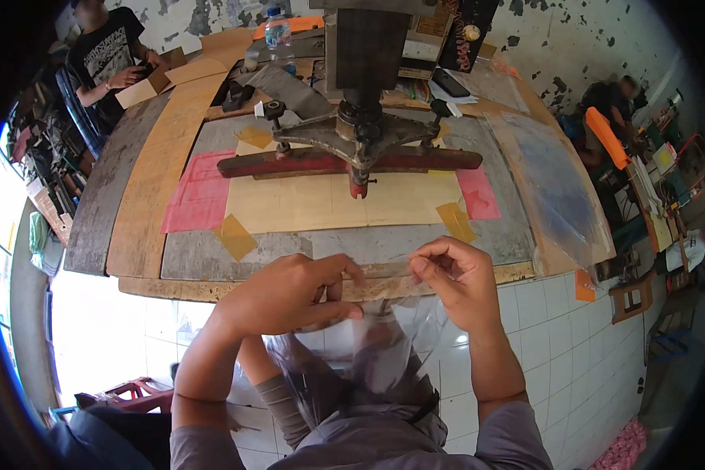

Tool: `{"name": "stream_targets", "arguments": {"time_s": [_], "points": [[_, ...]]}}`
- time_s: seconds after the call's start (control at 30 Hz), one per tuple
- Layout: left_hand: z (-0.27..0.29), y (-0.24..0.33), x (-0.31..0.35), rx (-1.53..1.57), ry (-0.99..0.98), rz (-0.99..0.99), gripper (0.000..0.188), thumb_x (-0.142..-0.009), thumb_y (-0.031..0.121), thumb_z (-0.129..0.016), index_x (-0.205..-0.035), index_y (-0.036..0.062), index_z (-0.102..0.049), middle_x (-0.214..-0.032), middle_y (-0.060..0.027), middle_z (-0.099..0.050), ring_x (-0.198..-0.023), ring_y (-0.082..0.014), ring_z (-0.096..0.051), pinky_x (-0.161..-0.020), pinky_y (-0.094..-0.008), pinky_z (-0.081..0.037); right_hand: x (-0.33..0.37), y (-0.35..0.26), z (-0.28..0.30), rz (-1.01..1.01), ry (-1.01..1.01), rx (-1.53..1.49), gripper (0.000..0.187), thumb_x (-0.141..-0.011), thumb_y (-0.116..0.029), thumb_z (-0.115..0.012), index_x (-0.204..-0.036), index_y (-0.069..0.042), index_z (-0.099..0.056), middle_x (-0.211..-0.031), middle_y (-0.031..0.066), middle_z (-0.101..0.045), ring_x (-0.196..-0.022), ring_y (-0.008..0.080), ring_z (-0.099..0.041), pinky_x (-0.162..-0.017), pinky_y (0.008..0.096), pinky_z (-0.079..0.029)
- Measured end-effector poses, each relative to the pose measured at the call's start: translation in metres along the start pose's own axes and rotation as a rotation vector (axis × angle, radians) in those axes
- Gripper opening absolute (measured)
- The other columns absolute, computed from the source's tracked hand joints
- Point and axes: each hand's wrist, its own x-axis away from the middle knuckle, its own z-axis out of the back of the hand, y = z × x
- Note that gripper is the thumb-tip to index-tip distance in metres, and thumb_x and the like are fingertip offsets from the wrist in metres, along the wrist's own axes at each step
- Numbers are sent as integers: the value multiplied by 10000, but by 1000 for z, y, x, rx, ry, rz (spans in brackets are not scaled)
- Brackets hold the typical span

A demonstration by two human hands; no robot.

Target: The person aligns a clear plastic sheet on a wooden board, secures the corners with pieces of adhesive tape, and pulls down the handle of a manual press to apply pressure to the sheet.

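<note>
A clear plastic sheet (399,341) hangs in loose folds in front of my lap, just off the near edge of the workbench. My right hand (464,286) pinches its upper edge between thumb and fingers. On the other side, my left hand (290,294) curls its fingers around the sheet's upper left part, with the index finger lifted away from the thumb. Beyond both hands stands a press with a red-edged metal bar (290,165). Under this bar lies a cream board (290,205), with brown tape (236,238) at its corner.
Pink sheets (196,192) flank the board. Plastic-covered cardboard (552,184) lies on the right side, and a long cardboard strip (145,180) on the left. A water bottle (276,33) stands behind. One person handles an open carton (145,88); another sits far right.
</note>
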Motion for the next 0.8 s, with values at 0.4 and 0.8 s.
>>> {"name": "stream_targets", "arguments": {"time_s": [0.4, 0.8], "points": [[53, -60, -19, -52, -68, 185, 291, -944, 331, -802, -999, 52, -740, -758, -49, -712, -676, -100, -617, -615, -295, -466, -54, 21, 51, 124, 260, 137, 120, -1014, -103, -683, -999, 14, -701, -820, 4, -682, -699, 70, -604, -650, 242, -499], [58, -163, -26, 478, 210, 203, 223, -922, 146, -821, -1052, 11, -701, -893, 0, -736, -774, -46, -645, -639, -238, -506, -93, 82, 63, 73, 284, 415, 144, -1021, -136, -683, -993, 5, -678, -781, 9, -666, -657, 72, -574, -592, 255, -439]]}}
